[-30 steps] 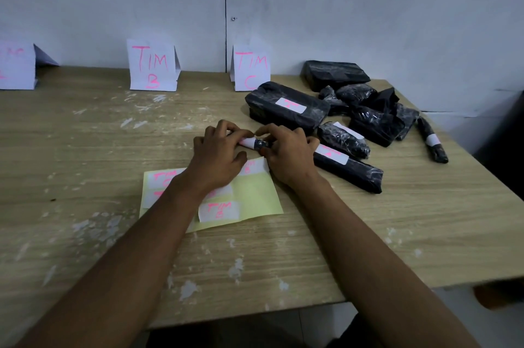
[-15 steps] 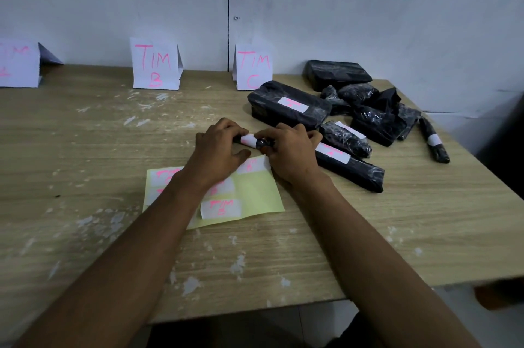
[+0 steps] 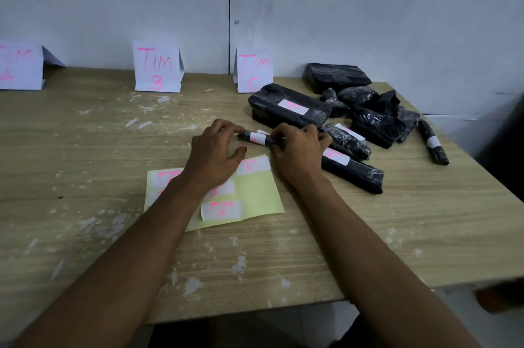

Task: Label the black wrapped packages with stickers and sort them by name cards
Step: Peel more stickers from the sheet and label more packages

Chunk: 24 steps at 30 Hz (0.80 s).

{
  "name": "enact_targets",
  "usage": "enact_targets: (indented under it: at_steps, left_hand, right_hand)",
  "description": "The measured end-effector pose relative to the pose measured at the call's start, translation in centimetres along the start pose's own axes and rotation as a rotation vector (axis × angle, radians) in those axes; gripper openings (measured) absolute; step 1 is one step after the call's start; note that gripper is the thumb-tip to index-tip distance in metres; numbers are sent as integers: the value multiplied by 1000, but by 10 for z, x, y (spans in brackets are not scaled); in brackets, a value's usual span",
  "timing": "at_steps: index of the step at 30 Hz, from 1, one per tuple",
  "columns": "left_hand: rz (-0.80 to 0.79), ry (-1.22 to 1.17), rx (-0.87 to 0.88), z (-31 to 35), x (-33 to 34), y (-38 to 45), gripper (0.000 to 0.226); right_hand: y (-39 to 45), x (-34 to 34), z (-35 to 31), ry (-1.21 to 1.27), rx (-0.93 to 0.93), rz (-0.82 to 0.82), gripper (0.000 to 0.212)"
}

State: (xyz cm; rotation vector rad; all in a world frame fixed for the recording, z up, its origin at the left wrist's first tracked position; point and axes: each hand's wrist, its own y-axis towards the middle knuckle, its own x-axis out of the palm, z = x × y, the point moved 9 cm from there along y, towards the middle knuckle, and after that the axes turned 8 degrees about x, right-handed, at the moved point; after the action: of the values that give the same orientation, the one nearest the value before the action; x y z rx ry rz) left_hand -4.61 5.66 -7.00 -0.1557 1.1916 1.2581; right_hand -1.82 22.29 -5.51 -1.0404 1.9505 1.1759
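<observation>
A small thin black wrapped package (image 3: 259, 138) with a white sticker round its middle lies between my hands at the table's centre. My left hand (image 3: 217, 153) pinches its left end with the fingertips. My right hand (image 3: 296, 153) grips its right end. Under my left wrist lies a yellow sticker sheet (image 3: 255, 194) with several white "TIM B" stickers. Name cards stand along the wall: TIM A (image 3: 19, 67), TIM B (image 3: 156, 67) and TIM C (image 3: 253, 70).
A heap of black wrapped packages (image 3: 371, 118) fills the table's back right; a large labelled one (image 3: 289, 106) lies before the TIM C card. A long labelled package (image 3: 354, 172) lies by my right wrist, a thin one (image 3: 433, 145) near the right edge.
My left thumb has come away from the small package, so more of the sticker shows. Both hands stay on the package in the same spot.
</observation>
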Motion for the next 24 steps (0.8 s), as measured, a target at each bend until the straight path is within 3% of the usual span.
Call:
enact_targets:
  at_steps: [12,17,24]
  left_hand:
    - [19,-21,23,-4,2,3,33]
    - [7,-1,0,-5,4,4,43]
    - [-21,42,24,-2,8,5,37]
  right_hand:
    - [-2,9,-4,136,-74,-105,8]
    - [1,16,-7,85,-107,-174,40]
    - [2,16,-10,52,-165,-163,24]
